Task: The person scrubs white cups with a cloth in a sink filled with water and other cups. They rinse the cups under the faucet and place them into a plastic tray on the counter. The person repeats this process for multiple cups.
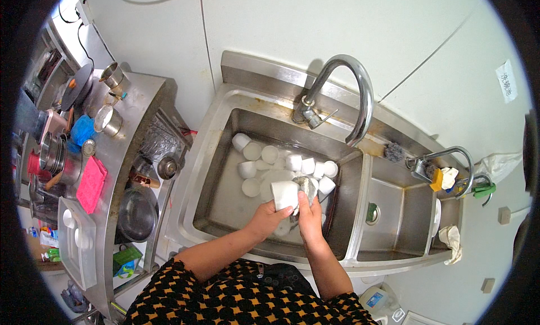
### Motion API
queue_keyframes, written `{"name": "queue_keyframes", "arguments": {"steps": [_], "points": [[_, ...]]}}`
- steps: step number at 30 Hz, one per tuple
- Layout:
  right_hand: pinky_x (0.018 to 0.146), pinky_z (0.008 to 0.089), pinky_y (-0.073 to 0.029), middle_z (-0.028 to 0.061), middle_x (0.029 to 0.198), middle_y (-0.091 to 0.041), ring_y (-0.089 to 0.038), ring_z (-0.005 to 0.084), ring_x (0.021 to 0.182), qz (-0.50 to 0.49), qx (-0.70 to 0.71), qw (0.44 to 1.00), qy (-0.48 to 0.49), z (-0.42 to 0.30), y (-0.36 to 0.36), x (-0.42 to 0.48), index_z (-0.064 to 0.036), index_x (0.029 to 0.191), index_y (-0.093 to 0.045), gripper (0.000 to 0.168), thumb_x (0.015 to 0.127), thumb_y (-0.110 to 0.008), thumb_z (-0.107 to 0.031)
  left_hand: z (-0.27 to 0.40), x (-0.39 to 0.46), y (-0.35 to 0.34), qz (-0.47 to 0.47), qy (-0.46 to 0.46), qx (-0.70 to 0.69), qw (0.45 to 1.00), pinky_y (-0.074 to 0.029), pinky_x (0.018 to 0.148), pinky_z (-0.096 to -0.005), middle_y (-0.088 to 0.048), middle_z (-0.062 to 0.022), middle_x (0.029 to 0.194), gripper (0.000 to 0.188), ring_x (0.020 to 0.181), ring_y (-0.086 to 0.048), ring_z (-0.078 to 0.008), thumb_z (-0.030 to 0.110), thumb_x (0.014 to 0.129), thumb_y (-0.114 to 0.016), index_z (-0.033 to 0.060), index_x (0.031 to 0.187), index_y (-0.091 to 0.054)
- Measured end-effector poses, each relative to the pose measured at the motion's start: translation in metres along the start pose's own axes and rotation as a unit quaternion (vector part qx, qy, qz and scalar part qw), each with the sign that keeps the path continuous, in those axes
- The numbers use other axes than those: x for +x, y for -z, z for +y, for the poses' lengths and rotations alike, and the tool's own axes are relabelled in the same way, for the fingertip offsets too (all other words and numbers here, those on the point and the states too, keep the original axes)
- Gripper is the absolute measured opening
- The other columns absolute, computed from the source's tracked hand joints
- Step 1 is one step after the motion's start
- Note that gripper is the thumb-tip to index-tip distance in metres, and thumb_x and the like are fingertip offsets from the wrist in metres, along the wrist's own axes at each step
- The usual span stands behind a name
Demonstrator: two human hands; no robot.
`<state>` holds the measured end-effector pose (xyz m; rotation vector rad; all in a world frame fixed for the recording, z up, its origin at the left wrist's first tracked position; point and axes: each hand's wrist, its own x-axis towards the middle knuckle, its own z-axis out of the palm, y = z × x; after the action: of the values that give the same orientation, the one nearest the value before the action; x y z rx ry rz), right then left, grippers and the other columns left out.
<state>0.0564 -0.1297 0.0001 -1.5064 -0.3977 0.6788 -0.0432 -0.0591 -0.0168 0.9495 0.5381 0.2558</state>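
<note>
Over the large left basin of a stainless-steel sink (pixel 236 215), my left hand (pixel 270 218) grips a white cup (pixel 284 195) lying on its side. My right hand (pixel 310 215) holds a grey and white scrubbing cloth (pixel 307 190) against the right end of the cup, which the cloth partly hides. Several white cups (pixel 252 150) lie in shallow water at the basin's bottom, some upright and some tipped over. A chrome faucet (pixel 363 101) arches above the back right part of the basin.
Two smaller basins (pixel 384 228) adjoin on the right, with a second faucet (pixel 455 152) and a yellow sponge (pixel 436 180). A grey scourer (pixel 394 152) lies on the back ledge. At left, a steel table (pixel 139 93) holds pots, a pink cloth (pixel 92 184) and a clear plastic tray (pixel 86 257).
</note>
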Motion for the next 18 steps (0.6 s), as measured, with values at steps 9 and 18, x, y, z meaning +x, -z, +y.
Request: {"name": "queue_keyframes", "arguments": {"steps": [9, 18], "points": [[0.055, 0.0237, -0.040, 0.0019, 0.071, -0.054, -0.048, 0.0082, 0.063, 0.024, -0.125, 0.991, 0.036, -0.012, -0.003, -0.013, 0.001, 0.096, -0.052, 0.026, 0.085, -0.051, -0.022, -0.009, 0.006, 0.005, 0.025, -0.037, 0.091, 0.995, -0.039, 0.079, -0.0259, -0.056, -0.0019, 0.096, 0.029, 0.088, -0.048, -0.0092, 0.019, 0.082, -0.053, 0.0006, 0.104, -0.053], [0.064, 0.0299, -0.042, 0.0100, 0.077, -0.056, -0.053, 0.0176, 0.070, 0.030, -0.191, 0.972, 0.130, -0.006, -0.001, -0.029, 0.001, 0.095, -0.052, 0.025, 0.083, -0.052, -0.021, 0.002, 0.009, 0.006, 0.033, -0.048, 0.054, 0.997, -0.041, 0.074, -0.0250, -0.057, -0.0021, 0.089, 0.028, 0.082, -0.050, -0.0093, 0.019, 0.082, -0.053, 0.0005, 0.103, -0.052]]}}
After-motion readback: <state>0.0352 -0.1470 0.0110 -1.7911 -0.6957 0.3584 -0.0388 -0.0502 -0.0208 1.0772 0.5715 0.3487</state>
